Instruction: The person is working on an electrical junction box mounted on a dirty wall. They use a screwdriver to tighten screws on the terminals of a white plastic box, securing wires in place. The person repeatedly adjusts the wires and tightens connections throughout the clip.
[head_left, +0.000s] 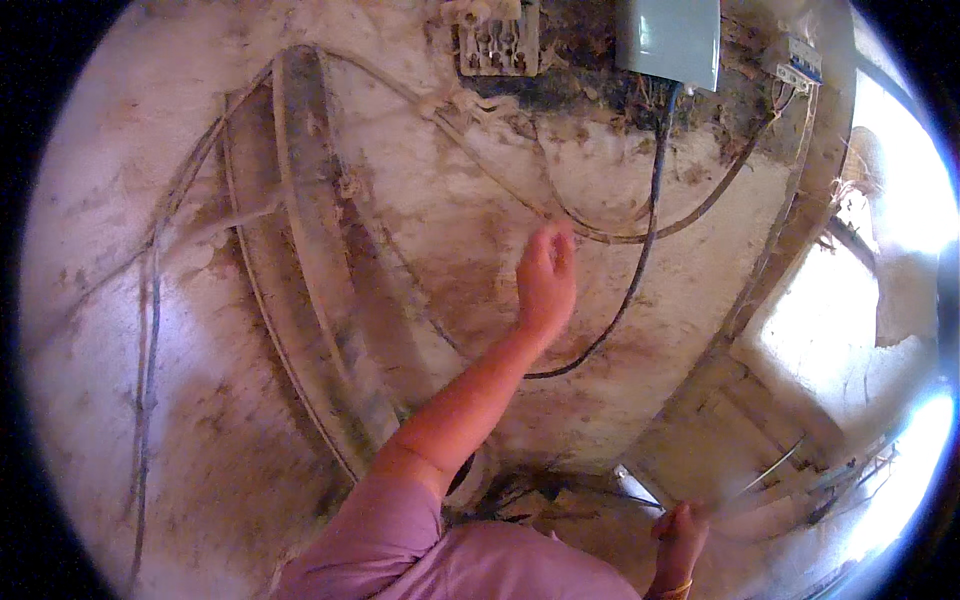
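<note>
My left hand [548, 285] is raised against the wall, its fingertips pinched on a thin brown cable [500, 183] that slopes down from the upper left. Beyond my fingers a cable loop [690, 226] curves up to a small circuit breaker [797, 70]. Low on the right, my right hand [682, 535] is closed, with a yellow bangle at the wrist; what it holds is too blurred to name. A thin light rod or wire [775, 466] slants up and right from near that fist. A pale narrow object [638, 486] lies just left of it.
A grey metal box [668, 42] hangs on the stained wall, with a black cable [640, 275] drooping from it. Left of it is an old fuse holder [498, 40]. A wooden post [330, 220] leans at left. Bright openings [900, 200] and boards [740, 420] stand at right.
</note>
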